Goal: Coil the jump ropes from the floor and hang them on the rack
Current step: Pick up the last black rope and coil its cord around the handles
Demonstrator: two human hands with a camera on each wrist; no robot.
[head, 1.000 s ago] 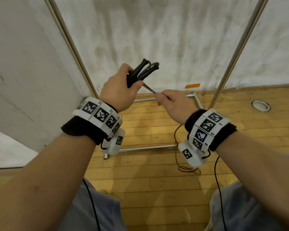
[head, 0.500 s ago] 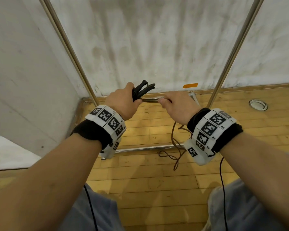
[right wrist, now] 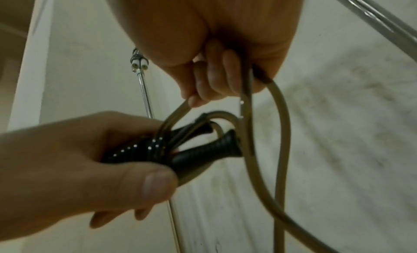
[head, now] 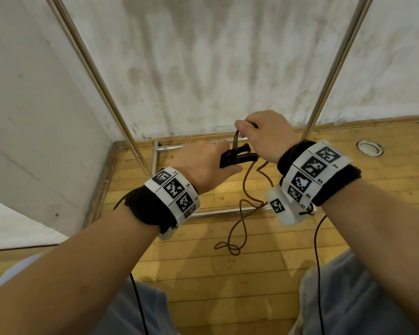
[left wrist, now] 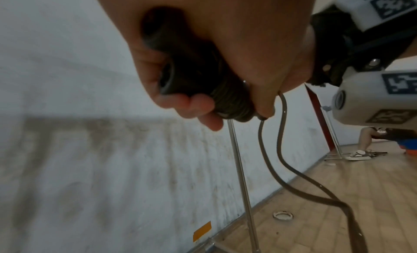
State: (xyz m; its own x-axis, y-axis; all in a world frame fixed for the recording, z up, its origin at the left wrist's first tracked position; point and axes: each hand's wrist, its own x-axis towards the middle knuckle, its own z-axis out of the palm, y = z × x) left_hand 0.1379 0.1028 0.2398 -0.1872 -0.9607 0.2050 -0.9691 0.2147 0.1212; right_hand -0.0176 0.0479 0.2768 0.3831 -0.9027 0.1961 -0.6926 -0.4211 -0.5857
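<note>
My left hand (head: 203,160) grips the two black handles (head: 240,157) of a jump rope, with several turns of cord wound round them (right wrist: 144,150). Just above and to the right, my right hand (head: 264,134) pinches the brown cord (head: 236,139) and holds a loop of it over the handle tips (right wrist: 228,146). The loose rest of the cord (head: 242,213) hangs down and lies in a small tangle on the wooden floor (head: 228,247). In the left wrist view the wound cord (left wrist: 230,103) shows under my fingers (left wrist: 194,107). The rack's metal uprights (head: 334,66) stand ahead.
The rack's left upright (head: 99,78) and its floor bars (head: 218,212) sit by a white wall corner. A round metal floor socket (head: 369,148) lies at the right. Another person's legs and shoes (left wrist: 358,154) show far off along the wall. My knees fill the bottom.
Both hands dropped lower and the handles turned to lie sideways. My right hand rose above the handles, carrying the cord over them in another turn; more cord tangle shows on the floor.
</note>
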